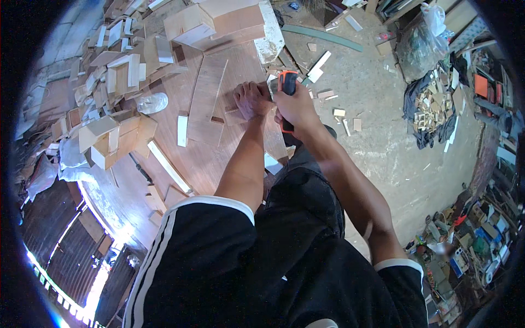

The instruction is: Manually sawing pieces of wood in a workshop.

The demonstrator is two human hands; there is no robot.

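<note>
My right hand [293,109] grips the orange-and-black handle [288,80] of a tool that looks like a handsaw, at the right edge of the wooden work surface [158,126]. Its blade is mostly hidden. Just to its left, my left hand [250,100] is curled down on a small wooden piece [235,115] at that edge. A long thin board [206,93] lies left of my left hand, with a narrow white-faced strip [182,130] beside it.
Wooden box shapes [117,139] and offcuts crowd the surface's left side, with a crumpled clear plastic item [152,103]. Scraps lie on the concrete floor [383,164] to the right, beside a black bag of offcuts [429,109]. Cluttered piles [465,246] line the right wall.
</note>
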